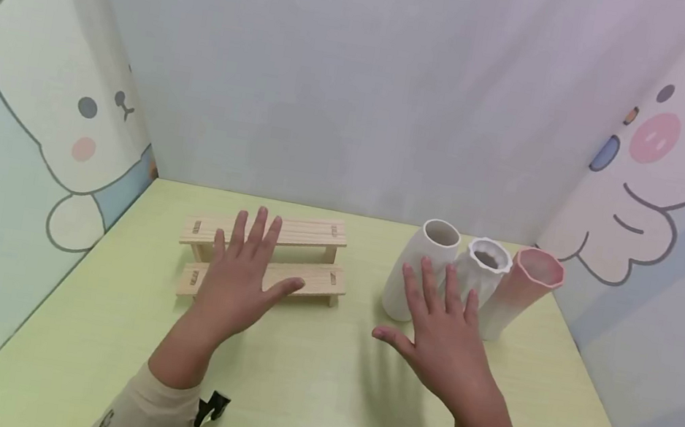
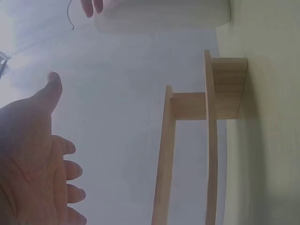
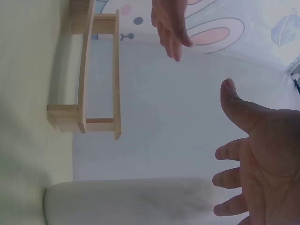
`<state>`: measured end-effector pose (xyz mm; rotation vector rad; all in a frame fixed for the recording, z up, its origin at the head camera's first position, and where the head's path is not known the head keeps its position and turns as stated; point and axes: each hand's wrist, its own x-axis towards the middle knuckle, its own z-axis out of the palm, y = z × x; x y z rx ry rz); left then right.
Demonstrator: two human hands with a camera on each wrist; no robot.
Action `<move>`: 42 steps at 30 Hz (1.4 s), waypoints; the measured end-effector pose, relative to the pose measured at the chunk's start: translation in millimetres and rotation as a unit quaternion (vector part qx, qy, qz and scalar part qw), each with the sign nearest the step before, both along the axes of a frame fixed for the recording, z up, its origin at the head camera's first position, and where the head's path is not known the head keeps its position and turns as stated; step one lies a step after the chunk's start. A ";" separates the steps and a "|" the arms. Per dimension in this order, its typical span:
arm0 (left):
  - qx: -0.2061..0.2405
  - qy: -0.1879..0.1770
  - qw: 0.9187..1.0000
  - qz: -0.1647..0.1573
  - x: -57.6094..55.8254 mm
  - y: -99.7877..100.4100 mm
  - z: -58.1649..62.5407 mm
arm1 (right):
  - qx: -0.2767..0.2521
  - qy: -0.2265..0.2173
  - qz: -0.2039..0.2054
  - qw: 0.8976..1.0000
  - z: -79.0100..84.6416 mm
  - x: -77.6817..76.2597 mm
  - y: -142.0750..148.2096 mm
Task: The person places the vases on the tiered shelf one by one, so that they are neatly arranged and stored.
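My left hand [image 1: 235, 293] is held palm down with fingers spread, overlapping a two-step wooden stand [image 1: 313, 235] in the head view. Nothing is in it, and the left wrist view shows the wooden stand [image 2: 211, 140] apart from its fingers. My right hand [image 1: 449, 347], also spread and holding nothing, hovers in front of three vases. They are a tall smooth white vase [image 1: 404, 282], a white vase with a ruffled rim [image 1: 486, 264] and a pink-to-white vase [image 1: 520, 292] with an angular rim. The hand partly hides their lower parts.
A pale yellow-green table [image 1: 303, 385] carries everything. Behind it hangs a plain light backdrop [image 1: 362, 83]. Side panels with a cartoon rabbit [image 1: 51, 74] on the left and a pig-nosed figure [image 1: 668, 166] on the right close in the space. Black camera mounts [image 1: 212, 408] sit at the wrists.
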<state>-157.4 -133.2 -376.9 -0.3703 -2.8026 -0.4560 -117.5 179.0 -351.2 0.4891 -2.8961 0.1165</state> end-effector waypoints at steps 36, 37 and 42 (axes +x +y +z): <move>0.397 -0.284 0.873 0.000 -37.0 -147.8 -35.7 | -0.059 0.108 0.007 0.992 9.6 -6.4 30.9; 0.397 -0.288 0.872 0.002 -36.2 -150.8 -36.9 | -0.061 0.107 0.003 0.992 10.3 -6.1 32.8; 0.390 -0.325 0.862 0.004 -36.9 -163.3 -45.7 | -0.093 0.099 -0.004 0.991 15.0 -6.7 44.3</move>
